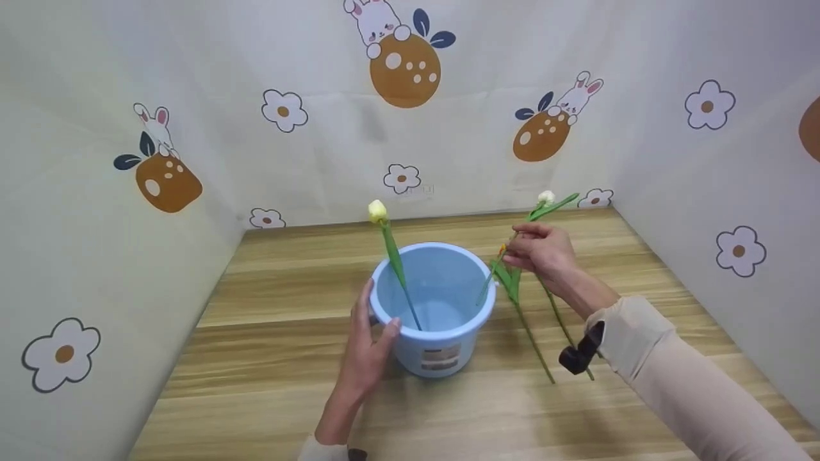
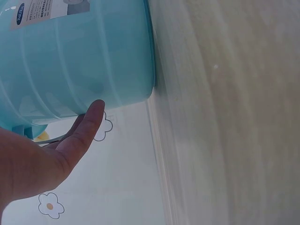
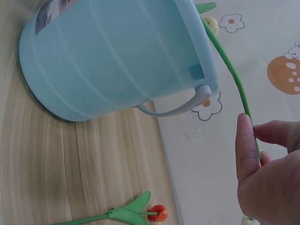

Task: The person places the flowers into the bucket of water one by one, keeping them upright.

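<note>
A light blue bucket (image 1: pixel 435 355) stands upright on the wooden table. My left hand (image 1: pixel 365 352) rests against its left side, thumb near the rim and fingers extended along the outside. Inside leans a pale yellow tulip (image 1: pixel 378 211), its head above the rim. With thumb and fingers, my right hand (image 1: pixel 544 253) pinches a green stem (image 3: pixel 236 79) whose lower end reaches into the bucket. Just beyond this hand shows a white tulip head (image 1: pixel 546 198); the hand hides which stem it joins. An orange-red tulip (image 3: pixel 158 213) lies on the table right of the bucket.
Another green stem (image 1: pixel 558 314) lies to the right, partly under my right forearm. The bucket's handle (image 3: pixel 180 110) hangs at its side. White cloth walls (image 1: pixel 307 166) with rabbit and flower prints close in the table's back and sides.
</note>
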`<action>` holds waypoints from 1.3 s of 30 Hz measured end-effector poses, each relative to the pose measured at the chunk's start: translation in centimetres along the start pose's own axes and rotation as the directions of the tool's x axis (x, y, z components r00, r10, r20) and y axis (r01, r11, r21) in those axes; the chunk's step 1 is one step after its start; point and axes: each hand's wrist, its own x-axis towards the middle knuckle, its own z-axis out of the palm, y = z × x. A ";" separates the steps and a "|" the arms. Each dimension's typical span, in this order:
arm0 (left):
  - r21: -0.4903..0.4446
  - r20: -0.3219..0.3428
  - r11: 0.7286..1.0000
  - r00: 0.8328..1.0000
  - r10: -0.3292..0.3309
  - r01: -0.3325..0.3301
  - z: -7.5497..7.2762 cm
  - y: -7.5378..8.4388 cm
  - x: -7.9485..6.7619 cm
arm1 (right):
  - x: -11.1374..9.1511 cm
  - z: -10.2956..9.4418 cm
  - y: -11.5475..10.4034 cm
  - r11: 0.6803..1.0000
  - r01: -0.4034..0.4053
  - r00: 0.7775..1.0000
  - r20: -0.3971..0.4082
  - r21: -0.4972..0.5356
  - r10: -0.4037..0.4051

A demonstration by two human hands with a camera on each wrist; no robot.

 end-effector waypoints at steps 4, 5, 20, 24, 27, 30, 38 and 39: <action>-0.001 -0.003 1.000 1.000 0.016 -0.016 0.0 -0.1 0.0 | -0.1 0.5 0.1 1.000 0.024 1.000 0.003 0.009 -0.024; -0.002 -0.003 1.000 1.000 0.021 -0.021 0.0 -0.2 0.0 | -0.2 0.6 0.1 1.000 0.028 1.000 0.003 0.011 -0.028; 0.003 0.006 1.000 1.000 -0.016 0.016 -0.1 0.0 -0.1 | -0.7 1.5 0.1 0.990 0.077 0.997 0.013 -0.118 -0.076; 0.012 0.003 1.000 1.000 -0.021 0.021 0.0 -0.1 -0.1 | -0.8 1.7 0.1 0.984 0.090 0.996 0.024 -0.154 -0.087; 0.008 0.003 1.000 1.000 -0.024 0.024 0.0 -0.1 -0.1 | -0.8 1.9 0.2 0.980 0.102 0.995 0.033 -0.172 -0.097; -0.006 0.006 1.000 1.000 -0.013 0.013 0.0 -0.1 -0.1 | -0.8 2.1 0.2 0.977 0.121 0.992 0.041 -0.177 -0.116; -0.013 0.005 0.999 1.000 0.030 -0.030 0.0 -0.3 0.0 | -1.0 2.4 0.3 0.969 0.163 0.986 0.061 -0.184 -0.154; -0.013 0.004 0.999 1.000 0.030 -0.030 0.0 -0.3 0.0 | -1.0 2.5 0.3 0.968 0.163 0.986 0.065 -0.189 -0.154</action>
